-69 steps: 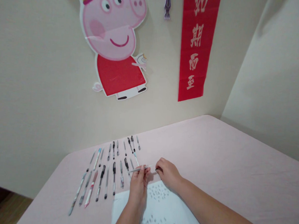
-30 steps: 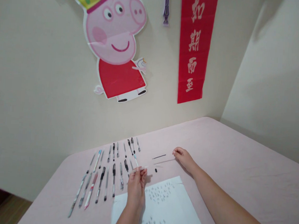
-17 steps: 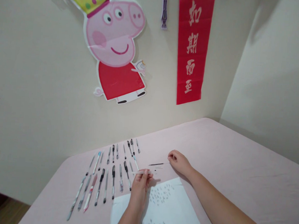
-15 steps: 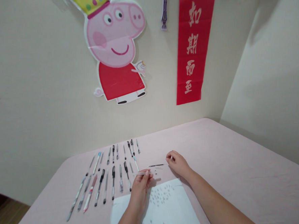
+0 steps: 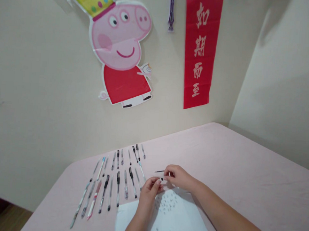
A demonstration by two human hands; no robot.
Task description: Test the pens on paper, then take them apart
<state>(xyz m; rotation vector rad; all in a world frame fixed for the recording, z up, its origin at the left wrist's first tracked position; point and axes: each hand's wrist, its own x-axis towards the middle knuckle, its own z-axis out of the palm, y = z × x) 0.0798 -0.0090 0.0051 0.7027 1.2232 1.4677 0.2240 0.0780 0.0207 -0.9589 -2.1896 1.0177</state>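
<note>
My left hand [image 5: 151,187] is closed in a pinch above the top edge of a white sheet of paper [image 5: 128,218] with small dark marks. It holds a pale, see-through pen barrel, now mostly hidden by the fingers. Close beside it, my right hand [image 5: 175,175] has its thumb and fingers drawn together; whatever they grip is too small or covered to make out. A small dark piece [image 5: 161,179] shows between the two hands. Just beyond lies a thin dark pen refill [image 5: 158,171], partly covered by my right hand.
Left of the paper, several pens lie in two rough rows, among them a black-capped pen [image 5: 118,188], a pink and white pen [image 5: 94,199] and a pale patterned pen [image 5: 79,205]. The pink tabletop [image 5: 245,163] meets the wall, with a pig cutout [image 5: 125,82] and red banner [image 5: 199,62].
My right hand has moved left and nearer, from beyond the refill to beside my left hand, and now covers part of the refill. My left hand has shifted slightly right.
</note>
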